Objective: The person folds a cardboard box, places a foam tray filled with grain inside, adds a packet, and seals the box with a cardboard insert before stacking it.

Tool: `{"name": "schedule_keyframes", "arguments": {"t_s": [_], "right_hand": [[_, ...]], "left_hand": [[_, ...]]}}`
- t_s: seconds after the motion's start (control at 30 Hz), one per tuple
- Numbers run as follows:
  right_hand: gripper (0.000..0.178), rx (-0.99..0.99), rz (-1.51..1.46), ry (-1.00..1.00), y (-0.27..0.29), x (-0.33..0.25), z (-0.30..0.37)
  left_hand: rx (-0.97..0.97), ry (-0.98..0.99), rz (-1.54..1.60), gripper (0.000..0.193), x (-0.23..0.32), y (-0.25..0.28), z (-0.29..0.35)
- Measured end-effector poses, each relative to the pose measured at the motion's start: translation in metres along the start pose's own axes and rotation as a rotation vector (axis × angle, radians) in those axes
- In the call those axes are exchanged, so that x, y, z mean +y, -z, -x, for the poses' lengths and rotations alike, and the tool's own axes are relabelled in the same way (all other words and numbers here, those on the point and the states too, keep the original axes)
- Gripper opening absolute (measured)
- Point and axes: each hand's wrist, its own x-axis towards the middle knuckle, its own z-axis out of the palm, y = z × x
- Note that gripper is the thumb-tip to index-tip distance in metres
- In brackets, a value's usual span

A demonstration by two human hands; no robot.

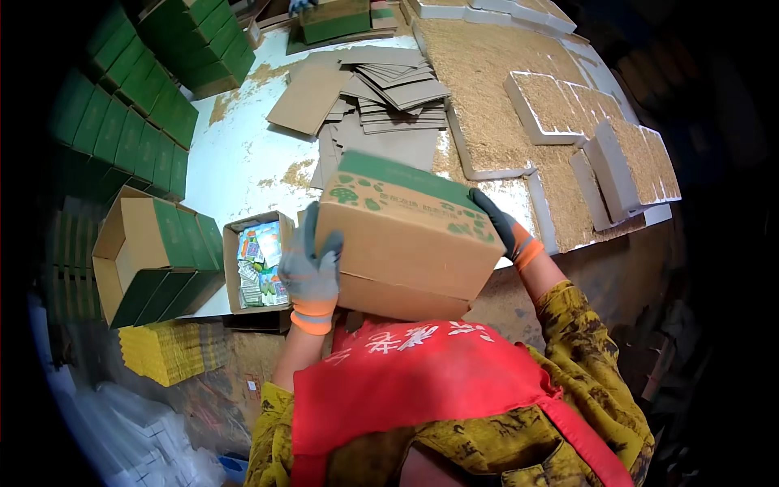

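A brown and green cardboard box (406,256) is held up between my two gloved hands, tilted, close in front of my red apron. My left hand (312,264), in a grey glove with an orange cuff, grips its left end, thumb on the near face. Around the far right corner curls my right hand (503,223), in a dark glove; some of its fingers are hidden by the box. Just left of my left hand stands a small open carton (233,304) of colourful packets (258,256). Beyond the held box lies a messy pile of flat cardboard sheets (398,85).
Green boxes (130,134) are stacked at the far left, with open empty ones (154,243) nearer. White foam trays (535,118) of sawdust-like material fill the right side. A yellow bundle (170,353) and clear plastic (138,438) lie lower left. Another gloved hand (300,5) shows at the top.
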Motion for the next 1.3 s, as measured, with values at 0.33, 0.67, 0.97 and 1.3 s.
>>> {"name": "schedule_keyframes", "arguments": {"t_s": [0.33,0.67,0.97,1.3], "right_hand": [[0.046,-0.265,1.396,0.726,-0.06,0.049,0.051],[0.063,0.564,-0.141,0.387,0.147,0.076,-0.072],[0.053,0.859,-0.638,0.118,0.19,0.052,-0.163],[0.073,0.447,1.752,0.543,0.111,-0.01,-0.185]], "left_hand": [[-0.042,0.764,0.906,0.066,-0.205,-0.005,0.005],[-0.062,0.718,0.244,0.063,-0.096,-0.051,-0.002],[-0.107,0.548,0.098,0.063,-0.125,-0.038,0.023],[0.04,0.695,0.021,0.056,-0.141,-0.06,0.018]]}}
